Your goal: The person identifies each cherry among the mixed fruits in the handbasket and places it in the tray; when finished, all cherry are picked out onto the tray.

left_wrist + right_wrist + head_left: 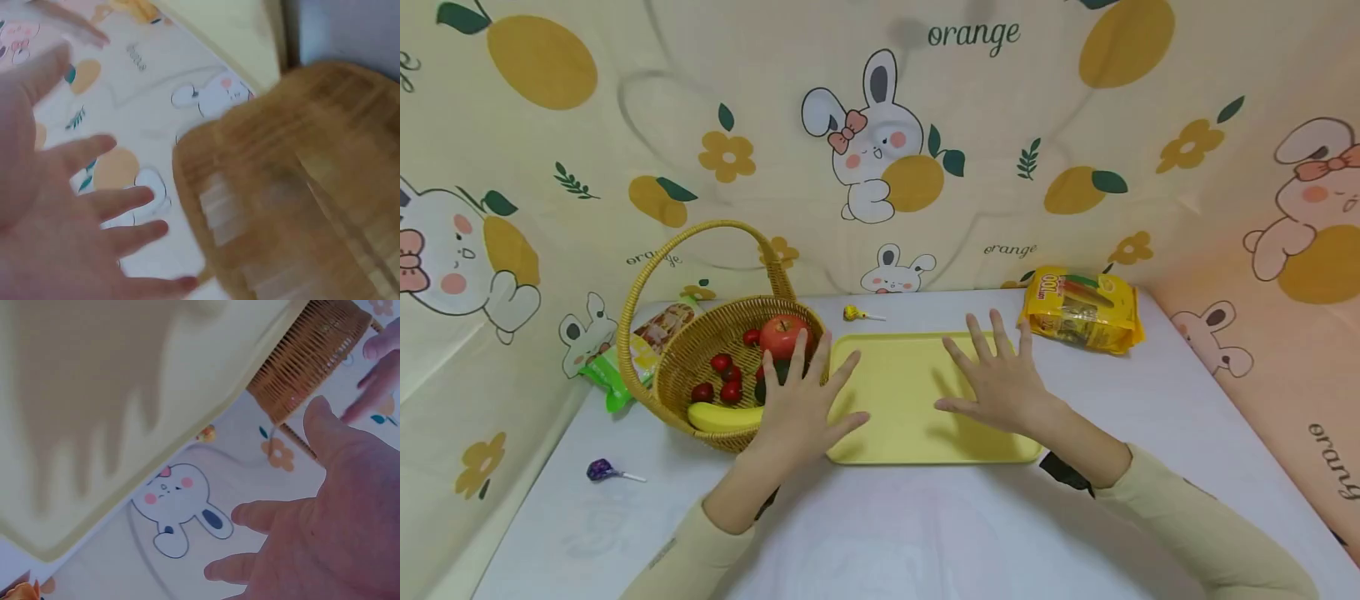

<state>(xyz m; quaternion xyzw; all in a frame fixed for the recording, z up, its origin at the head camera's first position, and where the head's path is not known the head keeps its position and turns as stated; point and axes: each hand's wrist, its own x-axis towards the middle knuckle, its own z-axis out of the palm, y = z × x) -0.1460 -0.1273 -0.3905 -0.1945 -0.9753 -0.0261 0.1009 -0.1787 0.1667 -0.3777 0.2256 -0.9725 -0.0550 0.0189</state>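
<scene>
Fingers spread, my left hand (797, 412) hovers over the right edge of a woven basket (660, 385), holding nothing. In the basket lie a red apple (781, 333), a yellow banana (721, 417) and several small red fruits (731, 392). A dark item there is mostly hidden behind the fingers. My right hand (1006, 383), also spread and holding nothing, is above the right part of a pale yellow tray (887, 404) and casts a shadow on it. The left wrist view shows the left hand (69, 212) beside the blurred basket (244, 144).
A yellow snack packet (1078, 310) lies at the back right, behind the tray. Left of the basket is a green packet (613, 375), partly hidden. One purple-wrapped lollipop (600, 470) lies front left; a yellow one (852, 313) lies behind the tray. A printed cloth (977, 108) stands behind.
</scene>
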